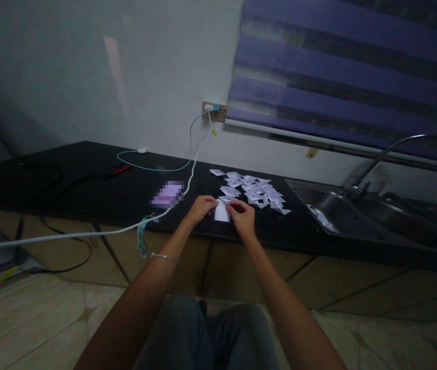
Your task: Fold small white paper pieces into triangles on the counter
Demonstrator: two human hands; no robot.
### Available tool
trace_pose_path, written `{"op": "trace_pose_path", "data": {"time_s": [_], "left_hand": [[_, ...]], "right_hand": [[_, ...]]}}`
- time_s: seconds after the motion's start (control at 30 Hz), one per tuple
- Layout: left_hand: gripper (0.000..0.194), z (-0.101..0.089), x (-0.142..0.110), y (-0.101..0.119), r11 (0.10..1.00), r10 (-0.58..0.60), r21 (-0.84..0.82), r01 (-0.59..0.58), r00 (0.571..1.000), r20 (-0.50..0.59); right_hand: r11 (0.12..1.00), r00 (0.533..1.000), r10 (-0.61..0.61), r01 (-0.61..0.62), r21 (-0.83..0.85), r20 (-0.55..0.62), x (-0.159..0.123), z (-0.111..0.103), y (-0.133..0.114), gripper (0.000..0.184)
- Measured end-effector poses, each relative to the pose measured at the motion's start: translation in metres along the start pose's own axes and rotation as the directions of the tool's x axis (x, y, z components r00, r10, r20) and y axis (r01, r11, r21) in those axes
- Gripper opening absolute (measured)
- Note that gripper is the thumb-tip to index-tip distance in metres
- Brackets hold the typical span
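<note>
A small white paper piece (222, 211) is held between both hands at the near edge of the dark bench (87, 190), just in front of the person. The left hand (201, 206) is closed on the paper's left side with a narrow fingertip grip, and the right hand (243, 216) is pinched on its right side in the same way; the paper appears to be in the middle of being folded, though the crease itself cannot be made out in the dim light. Just behind the hands, a pile of folded white papers (254, 191) is spread over the bench, so a good many pieces are judged to be finished already. No stack of unfolded sheets can be seen, so how many remain cannot be told. A white cable (187, 187) is run across the bench to the left, and a steel sink (341, 213) is set well to the right.
</note>
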State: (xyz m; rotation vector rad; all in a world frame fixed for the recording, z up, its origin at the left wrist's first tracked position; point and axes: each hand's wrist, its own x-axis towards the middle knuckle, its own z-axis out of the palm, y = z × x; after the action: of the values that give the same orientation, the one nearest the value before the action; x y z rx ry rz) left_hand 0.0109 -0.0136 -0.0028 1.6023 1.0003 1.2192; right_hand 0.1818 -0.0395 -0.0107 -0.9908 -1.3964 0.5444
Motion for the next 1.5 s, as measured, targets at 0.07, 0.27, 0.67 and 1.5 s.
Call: {"op": "trace_pose_path", "data": {"time_s": [0.07,0.27,0.67,1.5], "left_hand": [[0.026,0.0,0.001,-0.001,1.0,-0.01,-0.001,0.01,1.0,-0.003],[0.023,-0.001,-0.002,0.002,1.0,-0.018,-0.018,0.017,0.999,-0.03],[0.031,-0.001,-0.008,0.015,0.994,0.006,-0.108,-0.003,0.999,0.034],[0.024,0.006,0.001,-0.006,0.974,0.14,0.183,-0.136,0.99,-0.01]], "right_hand": [[0.996,0.996,-0.08,0.081,-0.037,0.028,-0.002,0.001,-0.005,0.01],[0.926,0.92,-0.29,0.34,-0.167,0.265,-0.012,0.001,-0.012,0.017],[0.808,0.811,-0.413,0.536,-0.244,0.414,-0.014,0.0,-0.008,0.023],[0.981,0.93,0.191,-0.187,-0.044,0.313,0.001,0.007,0.003,0.035]]}}
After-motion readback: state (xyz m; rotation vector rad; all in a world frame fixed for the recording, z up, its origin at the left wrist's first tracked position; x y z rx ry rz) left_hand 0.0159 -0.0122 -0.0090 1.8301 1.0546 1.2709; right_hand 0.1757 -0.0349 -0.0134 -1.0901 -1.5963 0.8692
